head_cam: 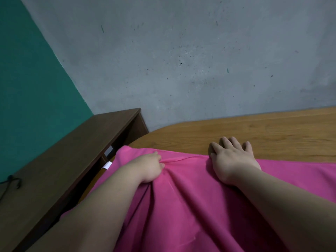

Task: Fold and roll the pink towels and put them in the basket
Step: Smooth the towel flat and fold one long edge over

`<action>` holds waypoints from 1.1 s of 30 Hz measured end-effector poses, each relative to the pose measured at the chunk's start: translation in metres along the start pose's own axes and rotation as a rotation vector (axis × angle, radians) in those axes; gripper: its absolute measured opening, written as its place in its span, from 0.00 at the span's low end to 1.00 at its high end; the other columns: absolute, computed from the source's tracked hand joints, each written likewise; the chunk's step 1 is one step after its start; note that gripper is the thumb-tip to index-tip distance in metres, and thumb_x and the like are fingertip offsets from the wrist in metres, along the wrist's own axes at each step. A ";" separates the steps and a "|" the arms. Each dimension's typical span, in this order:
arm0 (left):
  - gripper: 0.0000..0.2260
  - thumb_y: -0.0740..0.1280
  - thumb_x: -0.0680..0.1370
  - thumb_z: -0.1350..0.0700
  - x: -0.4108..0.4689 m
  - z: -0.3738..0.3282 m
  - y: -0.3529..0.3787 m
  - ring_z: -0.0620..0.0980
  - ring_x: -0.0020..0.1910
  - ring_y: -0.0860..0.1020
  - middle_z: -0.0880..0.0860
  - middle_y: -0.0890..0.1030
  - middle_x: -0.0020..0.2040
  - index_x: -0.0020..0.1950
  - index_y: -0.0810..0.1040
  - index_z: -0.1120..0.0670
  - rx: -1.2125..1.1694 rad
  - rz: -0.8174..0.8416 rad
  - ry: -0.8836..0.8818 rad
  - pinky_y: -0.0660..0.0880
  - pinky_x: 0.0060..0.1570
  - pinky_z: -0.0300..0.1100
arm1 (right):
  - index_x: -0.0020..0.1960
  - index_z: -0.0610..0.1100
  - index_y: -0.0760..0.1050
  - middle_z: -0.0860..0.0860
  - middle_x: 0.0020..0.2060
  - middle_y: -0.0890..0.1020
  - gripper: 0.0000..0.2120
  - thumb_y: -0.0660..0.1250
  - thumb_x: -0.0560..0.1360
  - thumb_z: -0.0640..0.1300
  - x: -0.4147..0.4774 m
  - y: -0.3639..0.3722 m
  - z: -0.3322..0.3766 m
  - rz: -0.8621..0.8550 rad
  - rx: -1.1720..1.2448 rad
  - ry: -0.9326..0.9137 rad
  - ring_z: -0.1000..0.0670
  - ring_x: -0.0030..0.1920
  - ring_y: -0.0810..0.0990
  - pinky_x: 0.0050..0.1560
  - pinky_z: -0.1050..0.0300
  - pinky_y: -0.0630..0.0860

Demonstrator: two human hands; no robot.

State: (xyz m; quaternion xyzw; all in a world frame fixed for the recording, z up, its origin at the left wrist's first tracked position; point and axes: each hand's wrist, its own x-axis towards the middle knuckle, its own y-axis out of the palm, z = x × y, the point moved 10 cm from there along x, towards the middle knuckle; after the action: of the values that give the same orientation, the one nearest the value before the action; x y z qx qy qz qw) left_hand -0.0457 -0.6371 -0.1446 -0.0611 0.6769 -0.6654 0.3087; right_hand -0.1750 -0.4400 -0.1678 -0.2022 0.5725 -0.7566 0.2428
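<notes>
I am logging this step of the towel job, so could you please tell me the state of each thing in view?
pink towel: spread over the table, unrolled, creased near the far edge.
left hand: closed, pinching a fold of the towel.
right hand: open, flat, palm on the towel's far edge, fingers on bare wood.
table: partly covered by the towel.
side shelf: a black cable lying on it.

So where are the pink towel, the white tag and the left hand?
pink towel (190,202), head view, on the spread cloth between the arms
white tag (107,165), head view, its middle
left hand (151,166), head view, the knuckles gripping cloth
</notes>
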 end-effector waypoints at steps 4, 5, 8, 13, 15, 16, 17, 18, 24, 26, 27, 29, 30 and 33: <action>0.21 0.55 0.85 0.47 -0.006 0.003 -0.006 0.57 0.71 0.70 0.59 0.71 0.73 0.70 0.73 0.58 0.101 0.029 -0.039 0.68 0.62 0.44 | 0.74 0.55 0.61 0.45 0.80 0.55 0.22 0.44 0.82 0.56 0.000 0.000 -0.001 0.003 -0.003 0.006 0.42 0.80 0.48 0.75 0.31 0.46; 0.20 0.56 0.84 0.47 -0.009 0.003 -0.009 0.57 0.67 0.73 0.59 0.75 0.70 0.68 0.74 0.58 0.087 0.014 -0.054 0.69 0.56 0.43 | 0.76 0.55 0.60 0.45 0.81 0.54 0.23 0.44 0.82 0.56 0.000 0.000 -0.001 0.007 -0.005 0.010 0.42 0.81 0.48 0.76 0.31 0.46; 0.22 0.62 0.79 0.42 -0.024 0.001 -0.014 0.57 0.65 0.73 0.56 0.75 0.68 0.67 0.74 0.54 0.054 -0.055 -0.094 0.70 0.56 0.44 | 0.75 0.55 0.61 0.45 0.81 0.55 0.23 0.45 0.82 0.56 0.000 0.001 -0.001 0.005 -0.001 0.010 0.42 0.81 0.48 0.76 0.31 0.45; 0.30 0.66 0.70 0.38 -0.050 -0.013 -0.009 0.56 0.63 0.74 0.53 0.75 0.64 0.68 0.68 0.51 -0.042 -0.152 -0.153 0.72 0.51 0.46 | 0.70 0.56 0.64 0.45 0.79 0.59 0.21 0.44 0.81 0.56 0.000 0.000 0.000 -0.004 0.008 0.010 0.42 0.80 0.51 0.75 0.31 0.47; 0.27 0.66 0.72 0.45 -0.053 -0.016 -0.002 0.56 0.60 0.77 0.52 0.77 0.62 0.69 0.66 0.52 -0.025 -0.077 -0.164 0.71 0.46 0.44 | 0.71 0.56 0.63 0.45 0.80 0.57 0.21 0.44 0.82 0.56 -0.001 0.000 -0.001 0.001 0.007 0.010 0.42 0.80 0.50 0.75 0.31 0.47; 0.25 0.65 0.74 0.50 -0.053 -0.014 -0.001 0.56 0.59 0.78 0.53 0.78 0.61 0.69 0.66 0.53 -0.014 -0.058 -0.164 0.71 0.45 0.44 | 0.72 0.56 0.63 0.45 0.80 0.56 0.22 0.43 0.82 0.56 -0.001 0.001 -0.001 0.004 0.008 0.012 0.42 0.80 0.49 0.75 0.31 0.46; 0.22 0.64 0.75 0.53 -0.054 -0.011 -0.002 0.56 0.58 0.78 0.53 0.78 0.61 0.68 0.67 0.53 -0.010 -0.046 -0.165 0.72 0.46 0.44 | 0.73 0.56 0.62 0.45 0.80 0.56 0.22 0.43 0.82 0.56 -0.002 0.001 -0.002 0.005 0.008 0.015 0.42 0.81 0.48 0.76 0.31 0.46; 0.20 0.62 0.76 0.56 -0.054 -0.006 -0.005 0.56 0.58 0.78 0.53 0.78 0.61 0.68 0.68 0.53 -0.001 -0.040 -0.170 0.73 0.48 0.45 | 0.73 0.56 0.62 0.45 0.80 0.56 0.22 0.43 0.82 0.56 -0.002 0.000 -0.002 0.002 0.010 0.014 0.42 0.80 0.49 0.76 0.31 0.46; 0.14 0.60 0.76 0.63 -0.035 0.041 -0.059 0.57 0.54 0.80 0.55 0.82 0.55 0.56 0.80 0.54 0.092 -0.197 -0.255 0.79 0.54 0.48 | 0.71 0.56 0.63 0.45 0.79 0.57 0.22 0.43 0.82 0.56 -0.002 0.000 0.000 0.003 0.019 0.005 0.42 0.80 0.49 0.75 0.31 0.46; 0.14 0.62 0.75 0.64 -0.015 0.050 -0.080 0.57 0.51 0.81 0.54 0.82 0.52 0.54 0.82 0.53 0.061 -0.273 -0.291 0.80 0.54 0.50 | 0.70 0.56 0.64 0.45 0.79 0.58 0.21 0.42 0.81 0.56 -0.001 -0.001 0.000 -0.007 0.018 0.002 0.42 0.80 0.50 0.75 0.31 0.47; 0.13 0.63 0.74 0.63 -0.004 0.051 -0.086 0.57 0.50 0.81 0.55 0.82 0.51 0.54 0.83 0.53 0.043 -0.293 -0.302 0.80 0.53 0.51 | 0.69 0.56 0.64 0.45 0.79 0.58 0.21 0.42 0.82 0.56 -0.001 -0.001 0.000 -0.006 0.021 0.001 0.41 0.80 0.50 0.75 0.31 0.47; 0.13 0.64 0.74 0.63 0.015 0.052 -0.080 0.59 0.51 0.81 0.56 0.83 0.52 0.55 0.83 0.55 0.034 -0.286 -0.322 0.81 0.52 0.51 | 0.69 0.56 0.64 0.45 0.79 0.58 0.20 0.43 0.82 0.56 0.000 0.000 0.000 -0.002 0.024 0.002 0.41 0.80 0.50 0.75 0.31 0.47; 0.13 0.64 0.74 0.63 0.022 0.052 -0.071 0.59 0.51 0.82 0.57 0.83 0.53 0.56 0.83 0.56 0.038 -0.273 -0.337 0.80 0.52 0.51 | 0.69 0.56 0.64 0.45 0.79 0.58 0.20 0.43 0.82 0.57 0.000 0.000 -0.001 -0.007 0.024 0.000 0.41 0.80 0.50 0.75 0.31 0.47; 0.13 0.61 0.77 0.63 0.037 0.059 -0.033 0.59 0.54 0.81 0.58 0.82 0.56 0.57 0.81 0.57 -0.030 -0.254 -0.333 0.79 0.55 0.53 | 0.69 0.57 0.64 0.46 0.79 0.59 0.20 0.43 0.82 0.56 -0.002 0.001 -0.002 -0.007 0.019 -0.006 0.42 0.80 0.51 0.75 0.31 0.47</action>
State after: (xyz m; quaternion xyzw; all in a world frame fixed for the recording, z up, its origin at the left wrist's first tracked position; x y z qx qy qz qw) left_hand -0.0567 -0.7096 -0.1213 -0.2598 0.6131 -0.6696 0.3291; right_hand -0.1743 -0.4379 -0.1689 -0.2043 0.5639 -0.7622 0.2437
